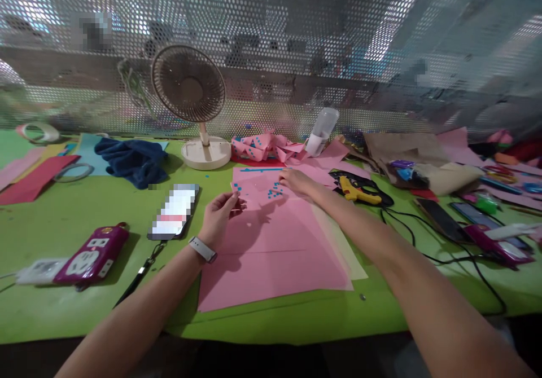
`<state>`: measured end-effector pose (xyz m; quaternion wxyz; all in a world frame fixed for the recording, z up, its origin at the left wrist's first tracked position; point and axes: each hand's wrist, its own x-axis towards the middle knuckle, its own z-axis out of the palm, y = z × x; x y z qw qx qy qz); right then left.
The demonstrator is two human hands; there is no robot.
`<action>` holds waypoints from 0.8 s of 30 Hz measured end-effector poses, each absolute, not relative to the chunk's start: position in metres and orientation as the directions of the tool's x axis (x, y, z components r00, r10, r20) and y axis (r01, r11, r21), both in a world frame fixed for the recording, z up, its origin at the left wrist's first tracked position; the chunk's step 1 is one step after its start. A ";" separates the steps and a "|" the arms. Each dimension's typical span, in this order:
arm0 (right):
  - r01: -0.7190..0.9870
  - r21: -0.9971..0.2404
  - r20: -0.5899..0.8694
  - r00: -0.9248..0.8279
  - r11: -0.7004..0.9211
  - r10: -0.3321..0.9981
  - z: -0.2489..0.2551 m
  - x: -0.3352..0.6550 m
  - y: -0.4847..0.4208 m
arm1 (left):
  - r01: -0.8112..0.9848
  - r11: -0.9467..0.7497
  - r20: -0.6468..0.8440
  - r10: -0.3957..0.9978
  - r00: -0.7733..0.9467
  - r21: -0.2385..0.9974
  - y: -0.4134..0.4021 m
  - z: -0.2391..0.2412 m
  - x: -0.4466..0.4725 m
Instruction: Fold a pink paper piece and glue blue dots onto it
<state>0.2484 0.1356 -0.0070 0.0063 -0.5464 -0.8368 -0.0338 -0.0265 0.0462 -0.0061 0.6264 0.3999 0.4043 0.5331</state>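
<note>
A large pink paper sheet point(275, 271) lies before me over a pale yellow sheet point(353, 259). Small blue paper squares point(271, 193) are scattered on the pink paper near its far end, beside a thin blue strip point(260, 170). My left hand point(220, 214), with a pale band on its wrist, is over the sheet's left side. Its thumb and index finger are pinched near a couple of blue squares; whatever sits between them is too small to make out. My right hand point(294, 180) is closed, fingertips down at the right end of the strip, their contents hidden.
Behind the paper are a crumpled pink paper piece with blue dots point(266, 146), a fan point(206, 153) and a clear bottle point(322, 130). A phone point(174, 211) and purple power strip point(93, 254) lie left. Right are a yellow-handled glue gun point(358, 192) and black cables point(449, 260).
</note>
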 end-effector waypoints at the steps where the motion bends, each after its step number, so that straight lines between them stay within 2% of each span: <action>1: 0.912 0.048 0.045 -0.409 0.407 0.912 -0.007 0.249 0.136 | -0.344 0.112 -0.080 0.991 0.105 0.932 0.046 -0.006 -0.026; 9: 0.893 0.074 -0.004 -0.444 0.443 0.896 -0.009 0.242 0.138 | -0.343 0.122 -0.089 0.990 0.109 0.931 0.046 -0.005 -0.026; 15: 0.904 0.062 0.013 -0.424 0.422 0.906 -0.015 0.233 0.140 | -0.344 0.125 -0.093 0.990 0.107 0.931 0.046 -0.005 -0.026; 24: 0.952 -0.100 0.113 -0.279 0.291 0.954 -0.010 0.254 0.128 | -0.339 0.117 -0.074 0.988 0.137 0.933 0.046 -0.010 -0.026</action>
